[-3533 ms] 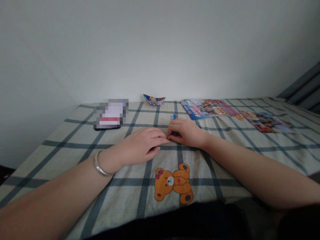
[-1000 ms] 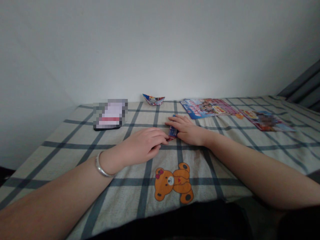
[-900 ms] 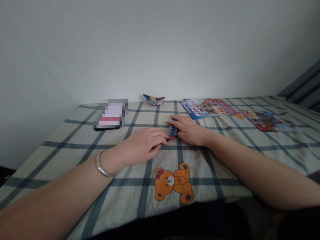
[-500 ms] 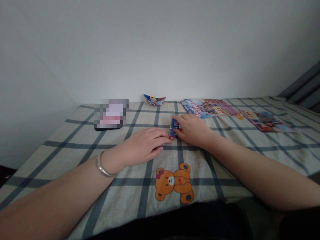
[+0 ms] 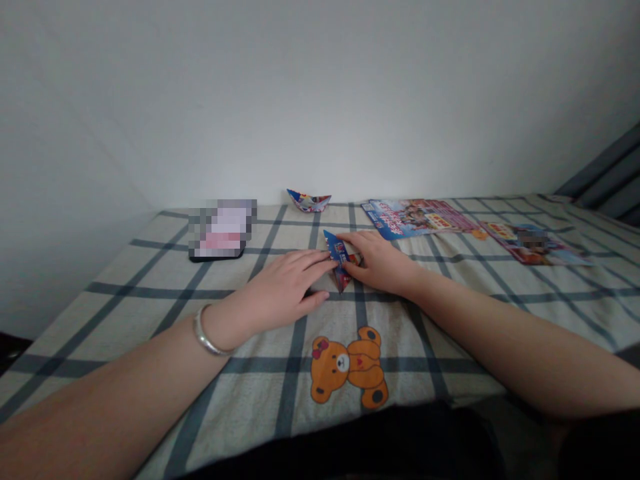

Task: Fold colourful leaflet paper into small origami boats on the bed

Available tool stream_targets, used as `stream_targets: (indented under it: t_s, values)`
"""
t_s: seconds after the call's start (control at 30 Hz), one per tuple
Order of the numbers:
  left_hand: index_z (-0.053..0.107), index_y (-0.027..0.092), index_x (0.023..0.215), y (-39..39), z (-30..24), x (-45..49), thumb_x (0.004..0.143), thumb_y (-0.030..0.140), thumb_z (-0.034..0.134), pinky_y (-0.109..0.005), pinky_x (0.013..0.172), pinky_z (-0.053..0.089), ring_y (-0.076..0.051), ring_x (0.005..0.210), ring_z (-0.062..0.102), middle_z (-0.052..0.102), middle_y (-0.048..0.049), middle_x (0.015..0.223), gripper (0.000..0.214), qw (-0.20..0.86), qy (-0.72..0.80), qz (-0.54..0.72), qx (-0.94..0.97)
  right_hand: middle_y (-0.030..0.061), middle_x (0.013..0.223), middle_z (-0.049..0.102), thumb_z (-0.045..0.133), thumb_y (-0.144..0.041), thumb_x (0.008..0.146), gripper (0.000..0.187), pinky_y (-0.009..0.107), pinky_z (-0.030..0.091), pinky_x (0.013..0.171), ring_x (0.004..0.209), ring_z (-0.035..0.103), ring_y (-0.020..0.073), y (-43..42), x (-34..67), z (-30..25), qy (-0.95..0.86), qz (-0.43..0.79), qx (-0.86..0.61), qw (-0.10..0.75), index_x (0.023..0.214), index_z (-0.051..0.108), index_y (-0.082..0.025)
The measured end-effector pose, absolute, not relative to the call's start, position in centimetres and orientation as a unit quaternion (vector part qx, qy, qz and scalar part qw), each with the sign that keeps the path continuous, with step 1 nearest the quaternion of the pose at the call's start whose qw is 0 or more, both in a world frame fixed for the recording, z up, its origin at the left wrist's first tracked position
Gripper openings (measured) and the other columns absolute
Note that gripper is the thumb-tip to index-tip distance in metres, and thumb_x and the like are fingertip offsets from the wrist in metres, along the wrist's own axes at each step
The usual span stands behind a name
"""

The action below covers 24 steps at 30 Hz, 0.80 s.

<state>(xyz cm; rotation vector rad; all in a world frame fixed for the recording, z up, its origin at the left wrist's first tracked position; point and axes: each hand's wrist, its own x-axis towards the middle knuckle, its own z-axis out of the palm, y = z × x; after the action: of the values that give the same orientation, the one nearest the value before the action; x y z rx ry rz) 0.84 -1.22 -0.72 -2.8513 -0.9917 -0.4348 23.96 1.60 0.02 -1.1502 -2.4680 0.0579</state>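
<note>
A small piece of folded printed paper point(image 5: 338, 252), blue and red with pointed ends, lies on the checked cloth between my hands. My right hand point(image 5: 383, 261) grips its right side between thumb and fingers, covering part of it. From the left, my left hand point(image 5: 287, 287), with a silver bangle at the wrist, reaches its stretched fingertips to the paper's left edge. The left thumb is apart from those fingers and off the paper. Behind the hands, near the wall, stands a folded paper boat point(image 5: 310, 201) in similar print.
A phone point(image 5: 223, 230), blurred by pixels, lies at the left. Printed flyers point(image 5: 400, 219) lie at the back right, with another flyer point(image 5: 537, 245) further right. A teddy bear print point(image 5: 349, 369) marks the checked cloth point(image 5: 240, 387) in front. A wall point(image 5: 320, 100) rises behind.
The folded paper has turned and shows a longer, pointed shape, with one tip further left and another nearer me. My left fingers have shifted slightly up along its edge.
</note>
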Motion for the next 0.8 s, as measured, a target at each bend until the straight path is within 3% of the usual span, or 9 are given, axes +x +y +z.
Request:
stream_targets:
  t_s: [0.27,0.53,0.67,0.8]
  values:
    - [0.031,0.016,0.146,-1.2,-0.8,0.8,0.093,0.035,0.052,-0.043,0.113,0.034,-0.024,0.136,0.040,0.043,-0.0134,0.148,0.060,-0.008,-0.331,-0.162,-0.930,0.0136,0.130,0.060,0.055,-0.032,0.089,0.049,0.045,0.042,0.105,0.122,0.055,0.0266,1.5,23.6,-0.1,-0.878,0.072,-0.410,0.237,0.134,0.049,-0.014]
    - [0.016,0.022,0.151,-1.6,-0.6,1.1,0.093,0.028,0.053,-0.043,0.117,0.031,-0.024,0.144,0.029,0.027,-0.0120,0.157,0.069,0.003,-0.299,-0.181,-0.937,0.0144,0.141,0.050,0.061,-0.030,0.087,0.061,0.047,0.040,0.110,0.130,0.048,0.0252,1.7,23.6,-0.6,-0.853,0.170,-0.353,0.344,0.142,0.038,-0.018]
    - [0.019,0.021,0.151,-1.7,-0.4,1.4,0.091,0.027,0.055,-0.043,0.116,0.033,-0.026,0.144,0.029,0.023,-0.0124,0.158,0.070,0.026,-0.292,-0.183,-0.938,0.0144,0.148,0.042,0.064,-0.026,0.084,0.071,0.044,0.040,0.112,0.136,0.041,0.0245,1.5,23.4,-0.7,-0.856,0.194,-0.300,0.373,0.146,0.031,-0.019]
    - [0.029,0.018,0.147,-1.7,-0.3,1.8,0.091,0.026,0.053,-0.045,0.113,0.037,-0.028,0.139,0.036,0.032,-0.0139,0.154,0.061,0.072,-0.299,-0.195,-0.931,0.0142,0.148,0.040,0.064,-0.027,0.084,0.075,0.046,0.039,0.112,0.137,0.038,0.0261,1.4,23.3,-0.5,-0.859,0.199,-0.298,0.366,0.148,0.028,-0.020]
